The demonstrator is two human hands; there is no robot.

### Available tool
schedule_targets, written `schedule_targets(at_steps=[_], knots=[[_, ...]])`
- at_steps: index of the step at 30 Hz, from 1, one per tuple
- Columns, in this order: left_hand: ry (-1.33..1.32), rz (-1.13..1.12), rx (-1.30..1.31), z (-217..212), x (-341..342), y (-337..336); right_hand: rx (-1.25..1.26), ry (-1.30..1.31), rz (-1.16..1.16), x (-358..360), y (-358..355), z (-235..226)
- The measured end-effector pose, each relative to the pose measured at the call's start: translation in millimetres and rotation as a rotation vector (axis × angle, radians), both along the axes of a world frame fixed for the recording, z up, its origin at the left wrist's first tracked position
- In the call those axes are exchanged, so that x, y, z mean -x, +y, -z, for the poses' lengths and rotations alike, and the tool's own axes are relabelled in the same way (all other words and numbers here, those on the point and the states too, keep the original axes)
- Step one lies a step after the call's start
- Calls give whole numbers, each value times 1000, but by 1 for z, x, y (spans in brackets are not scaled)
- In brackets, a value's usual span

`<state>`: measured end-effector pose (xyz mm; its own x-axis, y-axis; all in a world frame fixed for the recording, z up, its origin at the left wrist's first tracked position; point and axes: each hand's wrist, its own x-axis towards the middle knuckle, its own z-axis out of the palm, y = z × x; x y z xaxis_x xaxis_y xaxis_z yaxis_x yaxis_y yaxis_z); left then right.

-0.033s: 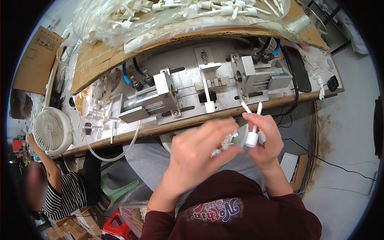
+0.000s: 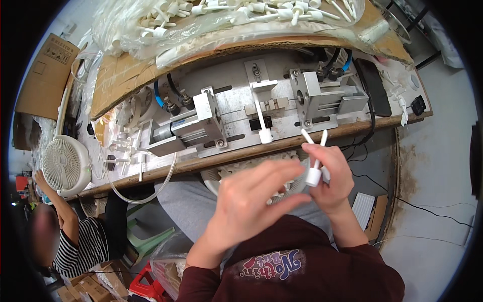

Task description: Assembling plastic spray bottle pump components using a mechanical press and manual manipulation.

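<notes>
My right hand (image 2: 333, 177) is closed around two white plastic caps with long thin stems. The stems point up past the fingertips, and one cap (image 2: 313, 176) shows at the thumb. The other is mostly covered by the fingers. My left hand (image 2: 254, 199), slightly blurred, hovers just left of them with thumb and fingers apart and nothing visible in it. Beyond the hands, another white stemmed cap (image 2: 265, 135) rests in the metal fixture (image 2: 263, 86), its cap end toward me.
Metal cylinder units (image 2: 205, 121) flank the fixture on the wood-edged bench. A basket (image 2: 211, 177) of white parts sits below my hands. Bagged caps (image 2: 297, 11) lie on cardboard behind. At left stand a fan (image 2: 65, 163) and a co-worker in a striped top (image 2: 83, 246).
Both hands have shifted slightly: the left one rightward, the right one a little left with its caps. The right cylinder's rod has drawn back. The cap in the fixture sits marginally nearer me.
</notes>
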<state>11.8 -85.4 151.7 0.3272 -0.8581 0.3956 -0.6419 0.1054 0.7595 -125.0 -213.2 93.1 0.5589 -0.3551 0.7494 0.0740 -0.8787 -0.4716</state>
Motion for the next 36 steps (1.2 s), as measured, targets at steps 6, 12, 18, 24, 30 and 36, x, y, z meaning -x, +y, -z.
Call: schedule_targets(at_steps=[6, 12, 18, 24, 30, 36], knots=[[36, 57, 13, -3, 4, 6, 97, -49, -40, -16, 11, -4], [-142, -152, 51, 1, -3, 6, 19, -97, 40, -15, 3, -12], [-451, -288, 23, 29, -21, -14, -253, -112, 21, -4, 7, -10], [-529, -324, -106, 26, -23, -21, -183, -75, -115, 4, -1, -17], [-518, -293, -166, 20, -28, -23, -248, -115, -82, -3, -1, -6], [-495, -277, -166, 14, -33, -28, -170, -41, -56, -8, -3, -17]])
